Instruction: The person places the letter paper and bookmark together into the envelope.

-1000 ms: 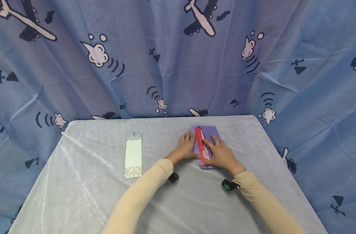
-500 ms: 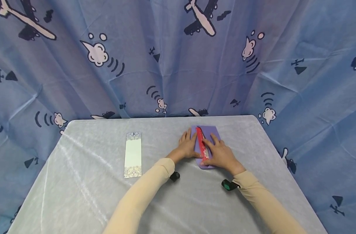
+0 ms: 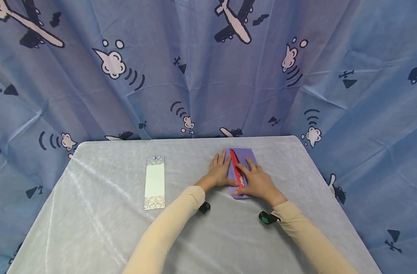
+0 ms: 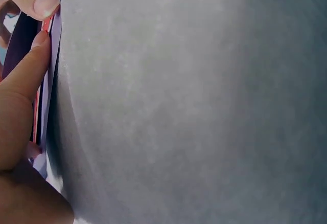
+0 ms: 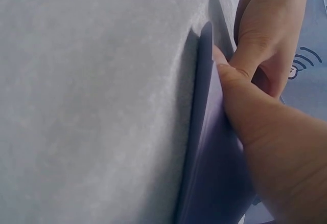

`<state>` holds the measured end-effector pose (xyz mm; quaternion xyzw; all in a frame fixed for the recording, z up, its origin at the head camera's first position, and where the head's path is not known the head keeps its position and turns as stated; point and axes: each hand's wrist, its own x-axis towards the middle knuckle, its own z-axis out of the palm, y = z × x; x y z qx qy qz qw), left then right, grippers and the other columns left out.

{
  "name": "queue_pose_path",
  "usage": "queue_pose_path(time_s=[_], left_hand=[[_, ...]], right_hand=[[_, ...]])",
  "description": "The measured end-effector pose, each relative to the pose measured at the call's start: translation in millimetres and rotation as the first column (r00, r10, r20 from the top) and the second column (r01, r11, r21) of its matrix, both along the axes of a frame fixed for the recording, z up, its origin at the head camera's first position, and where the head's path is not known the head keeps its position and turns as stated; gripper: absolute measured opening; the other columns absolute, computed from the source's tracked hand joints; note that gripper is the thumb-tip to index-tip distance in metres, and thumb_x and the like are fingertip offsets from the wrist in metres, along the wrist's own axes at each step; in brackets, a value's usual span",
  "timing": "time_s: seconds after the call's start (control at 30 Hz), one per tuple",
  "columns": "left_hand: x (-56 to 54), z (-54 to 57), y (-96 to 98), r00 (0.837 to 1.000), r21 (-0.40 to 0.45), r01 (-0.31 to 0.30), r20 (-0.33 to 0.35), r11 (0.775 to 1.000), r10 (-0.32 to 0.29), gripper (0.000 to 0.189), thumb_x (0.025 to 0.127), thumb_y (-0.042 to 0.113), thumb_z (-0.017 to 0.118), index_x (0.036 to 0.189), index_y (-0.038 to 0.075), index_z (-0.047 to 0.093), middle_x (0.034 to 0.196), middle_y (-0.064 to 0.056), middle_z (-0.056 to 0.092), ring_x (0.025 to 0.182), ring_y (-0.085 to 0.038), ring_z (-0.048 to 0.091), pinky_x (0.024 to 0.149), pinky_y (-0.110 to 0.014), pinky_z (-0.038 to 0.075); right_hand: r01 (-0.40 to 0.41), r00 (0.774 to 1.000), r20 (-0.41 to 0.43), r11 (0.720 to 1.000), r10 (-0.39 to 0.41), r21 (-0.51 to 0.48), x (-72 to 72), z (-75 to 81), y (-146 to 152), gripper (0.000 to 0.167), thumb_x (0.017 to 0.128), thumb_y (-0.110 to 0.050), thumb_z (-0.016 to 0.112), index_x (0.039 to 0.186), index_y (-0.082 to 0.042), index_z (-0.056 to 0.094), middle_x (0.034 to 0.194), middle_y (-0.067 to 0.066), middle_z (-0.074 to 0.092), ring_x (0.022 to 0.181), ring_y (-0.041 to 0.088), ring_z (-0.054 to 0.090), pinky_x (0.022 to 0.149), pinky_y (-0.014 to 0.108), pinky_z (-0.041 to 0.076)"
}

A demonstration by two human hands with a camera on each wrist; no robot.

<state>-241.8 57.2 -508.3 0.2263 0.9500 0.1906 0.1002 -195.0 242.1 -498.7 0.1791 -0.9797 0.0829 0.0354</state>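
A purple envelope [image 3: 245, 153] lies toward the back right of the table, its long opening facing up. Inside that opening shows a red packet [image 3: 234, 159] with a pale floral print, partly hidden under the envelope's right-hand layer. My left hand [image 3: 216, 175] rests along the left side, fingers spread and fairly straight, the thumb at the red packet. My right hand [image 3: 260, 182] holds the envelope from the right, thumb and forefinger at the opening's edge. In the left wrist view both thumbs meet close together near the red edge. The right wrist view shows the right thumb over the purple paper [image 5: 217, 168].
A pale green card [image 3: 155, 180] with patterned ends lies farther left on the table. Light grey cloth covers the table [image 3: 102, 198]. Behind its back edge hangs a blue curtain [image 3: 208, 76] printed with planes. Black devices [image 3: 268, 218] sit at the wrists.
The red packet shows as a narrower strip, having slid rightward under the purple layer. My left thumb has shifted slightly right with it; the right hand has stayed nearly in place.
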Motion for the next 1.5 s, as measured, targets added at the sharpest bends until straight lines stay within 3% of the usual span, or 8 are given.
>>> queue_pose_path(time_s=[0.3,0.63,0.87,1.3,1.5], left_hand=[[-2.8,-3.6,1.2,1.000,-0.001,-0.012,-0.001,1.000,0.012,0.114,0.072,0.059,0.080,0.159,0.016,0.020,0.168,-0.018,-0.002,0.153,-0.042,0.008,0.124,-0.053,0.015],[-8.6,-15.9,8.8,1.000,-0.046,-0.031,-0.002,0.998,0.031,0.110,0.073,0.065,0.076,0.159,0.024,0.021,0.168,-0.016,-0.008,0.154,-0.042,0.005,0.124,-0.056,0.014],[-0.8,-11.5,6.9,0.999,-0.043,-0.041,-0.034,0.998,0.040,0.101,0.075,0.065,0.074,0.157,0.026,0.029,0.167,-0.019,0.000,0.152,-0.043,0.012,0.122,-0.057,0.018],[5.6,-7.3,1.7,0.998,-0.061,-0.034,-0.046,0.998,0.032,0.100,0.077,0.067,0.072,0.157,0.027,0.027,0.168,-0.016,0.001,0.152,-0.042,0.015,0.122,-0.053,0.022],[4.7,0.9,-6.1,0.999,0.013,-0.016,-0.039,1.000,0.017,0.098,0.078,0.060,0.075,0.157,0.023,0.029,0.168,-0.014,0.004,0.152,-0.043,0.014,0.118,-0.056,0.028]], right_hand=[[0.004,1.000,0.000,1.000,-0.004,-0.004,0.1,0.6,-2,0.112,0.056,-0.074,0.081,0.148,-0.020,0.046,0.154,0.030,0.034,0.115,0.057,0.055,0.068,0.063,0.053],[0.007,1.000,-0.017,1.000,-0.007,-0.009,2.6,1.8,-3,0.110,0.056,-0.072,0.082,0.146,-0.019,0.048,0.154,0.029,0.036,0.113,0.054,0.056,0.066,0.061,0.053],[-0.004,1.000,-0.001,1.000,0.004,-0.009,4.4,-0.7,-3,0.109,0.057,-0.073,0.080,0.146,-0.019,0.048,0.154,0.029,0.035,0.115,0.055,0.056,0.067,0.063,0.053],[-0.003,1.000,-0.007,1.000,0.003,-0.002,6.4,-5.7,-3,0.109,0.057,-0.074,0.079,0.146,-0.019,0.049,0.154,0.029,0.035,0.115,0.055,0.056,0.067,0.061,0.054],[-0.002,1.000,-0.013,1.000,0.002,0.010,3.8,-2.6,-3,0.108,0.058,-0.073,0.079,0.146,-0.018,0.049,0.153,0.031,0.036,0.115,0.057,0.055,0.067,0.063,0.053]])
